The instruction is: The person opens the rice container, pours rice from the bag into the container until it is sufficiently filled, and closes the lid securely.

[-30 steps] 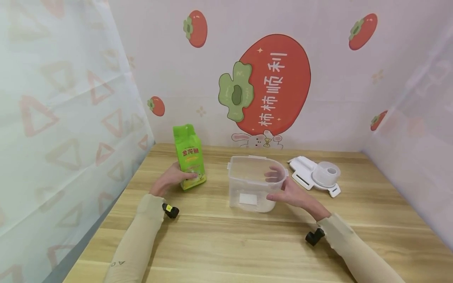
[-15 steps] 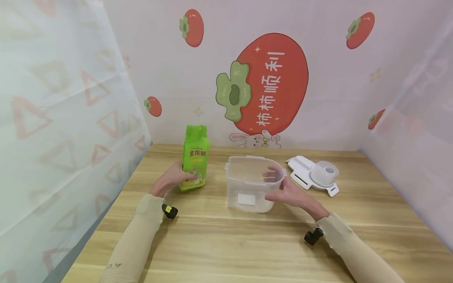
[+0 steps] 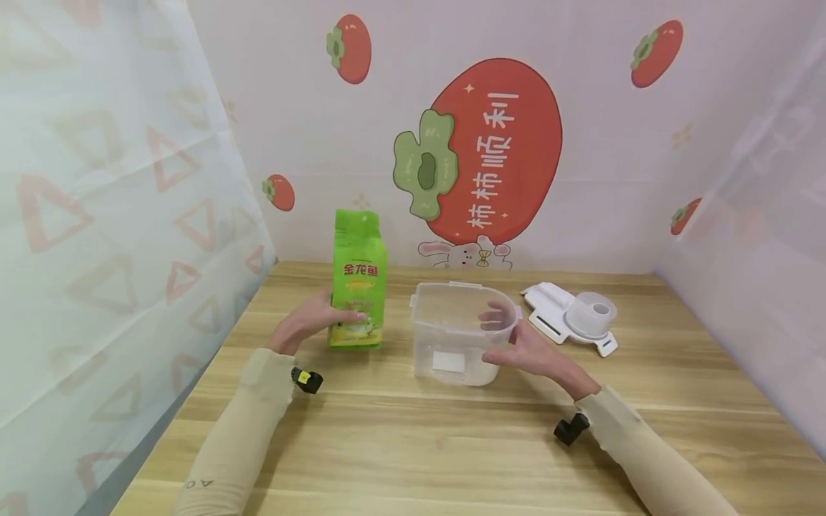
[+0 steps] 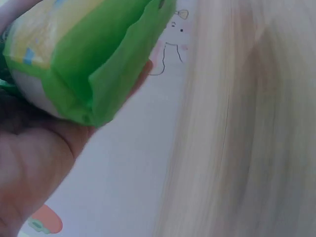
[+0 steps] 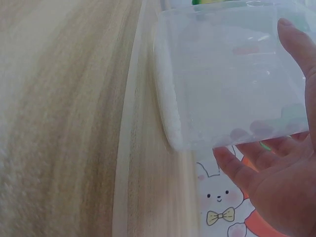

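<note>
2 things are gripped, green bag [image 3: 359, 287] in left hand [image 3: 314, 319] and clear container [image 3: 445, 340] in right hand [image 3: 530, 351], apparent white lid [image 3: 548, 309] already off, bag seemingly unopened.

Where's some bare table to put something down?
The widest free patch is the table in front of the tub, between the sleeves. Another lies right of the white lid. Only a narrow gap separates green bag and tub. It's crowded by the right grip, between tub and lid.
</note>
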